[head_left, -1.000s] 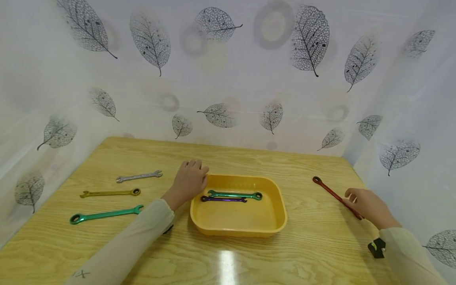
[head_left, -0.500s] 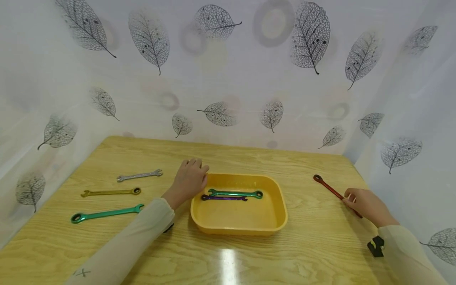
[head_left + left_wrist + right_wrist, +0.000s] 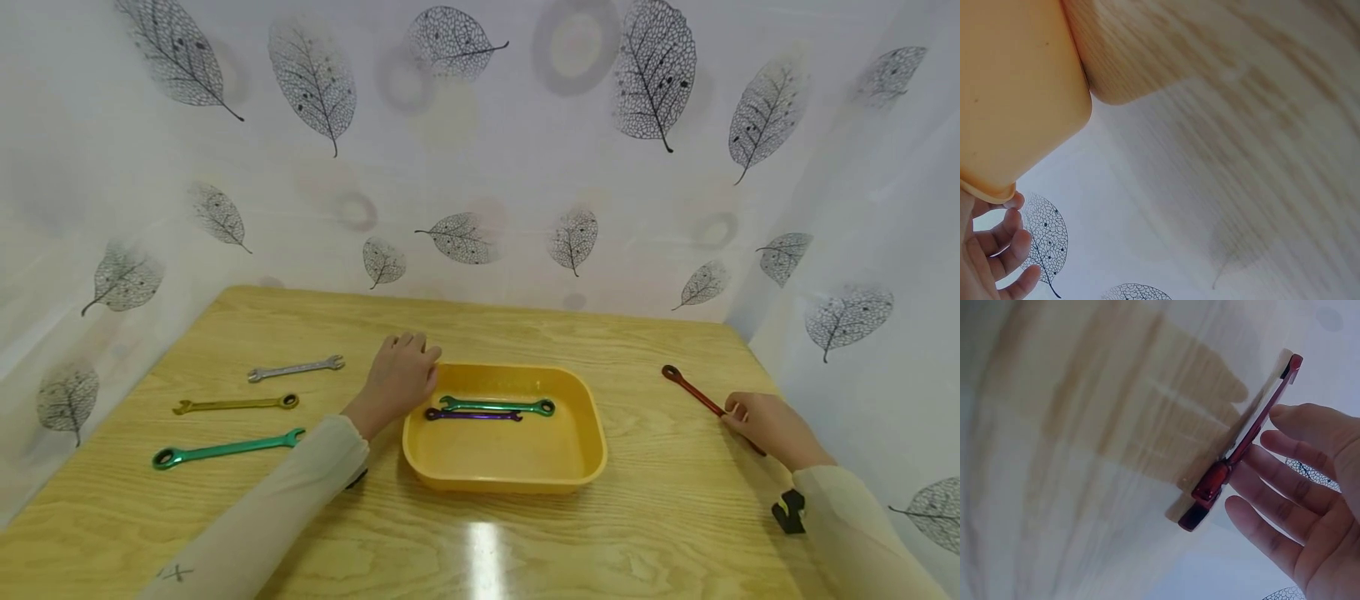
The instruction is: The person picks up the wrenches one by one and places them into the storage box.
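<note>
My left hand (image 3: 397, 375) holds the far left corner of a yellow plastic tray (image 3: 506, 485); in the left wrist view its fingers (image 3: 1005, 247) curl by the rim, the thumb out of sight. Inside the tray lie a green combination wrench (image 3: 498, 407) and a smaller purple wrench (image 3: 476, 416), side by side. Off to the right, my right hand (image 3: 776, 427) pinches a red ratcheting wrench (image 3: 697, 392) near its lower half, thumb against the shaft. The red wrench (image 3: 1213, 480) still appears to lie on the table, its near end partly covered by the hand.
Left of the tray, a silver open-end wrench (image 3: 296, 368), a yellow-gold wrench (image 3: 236, 404) and a larger green wrench (image 3: 228, 448) lie apart on the wooden table (image 3: 360, 550). A white curtain (image 3: 495, 142) printed with leaves hangs behind and along both sides.
The head view has tilted slightly, shifting everything a little in the picture. Both hands stay almost where they were, the left at the tray corner and the right at the red wrench.
</note>
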`<state>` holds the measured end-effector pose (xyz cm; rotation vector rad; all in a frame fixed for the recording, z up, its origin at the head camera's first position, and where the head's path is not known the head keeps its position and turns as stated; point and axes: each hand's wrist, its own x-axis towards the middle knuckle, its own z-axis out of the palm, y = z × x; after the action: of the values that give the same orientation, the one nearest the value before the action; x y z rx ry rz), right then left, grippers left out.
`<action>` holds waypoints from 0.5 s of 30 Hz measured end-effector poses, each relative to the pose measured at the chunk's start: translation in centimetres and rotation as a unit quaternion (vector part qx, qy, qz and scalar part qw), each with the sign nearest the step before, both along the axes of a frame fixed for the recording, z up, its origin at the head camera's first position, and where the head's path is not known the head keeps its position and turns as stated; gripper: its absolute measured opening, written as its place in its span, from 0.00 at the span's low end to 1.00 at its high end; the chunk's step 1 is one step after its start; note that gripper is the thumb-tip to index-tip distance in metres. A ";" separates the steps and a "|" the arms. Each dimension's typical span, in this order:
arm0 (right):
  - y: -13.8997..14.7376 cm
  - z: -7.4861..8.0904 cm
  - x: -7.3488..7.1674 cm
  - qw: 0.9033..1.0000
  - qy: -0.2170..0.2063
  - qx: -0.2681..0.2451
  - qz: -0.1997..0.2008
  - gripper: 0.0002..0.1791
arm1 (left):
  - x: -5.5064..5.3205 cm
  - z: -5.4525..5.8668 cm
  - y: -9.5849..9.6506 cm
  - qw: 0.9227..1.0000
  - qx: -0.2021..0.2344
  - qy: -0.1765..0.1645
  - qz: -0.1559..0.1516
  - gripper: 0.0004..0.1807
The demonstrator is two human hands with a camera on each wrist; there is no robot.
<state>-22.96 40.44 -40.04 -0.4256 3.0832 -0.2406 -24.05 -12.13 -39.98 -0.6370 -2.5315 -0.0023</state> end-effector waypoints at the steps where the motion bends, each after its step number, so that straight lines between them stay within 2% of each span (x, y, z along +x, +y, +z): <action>1: 0.0 0.0 0.0 1.000 -0.002 -0.001 -0.001 0.07 | 0.0 0.0 0.0 1.000 0.001 0.001 0.000 0.04; 15: 0.1 -0.3 -0.7 1.000 -0.020 0.007 -0.002 0.07 | 0.0 0.0 0.1 1.000 0.004 -0.001 -0.002 0.04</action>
<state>-23.65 40.56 -40.36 -0.4093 3.0456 -0.2235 -24.05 -12.07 -39.99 -0.6389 -2.5300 -0.0141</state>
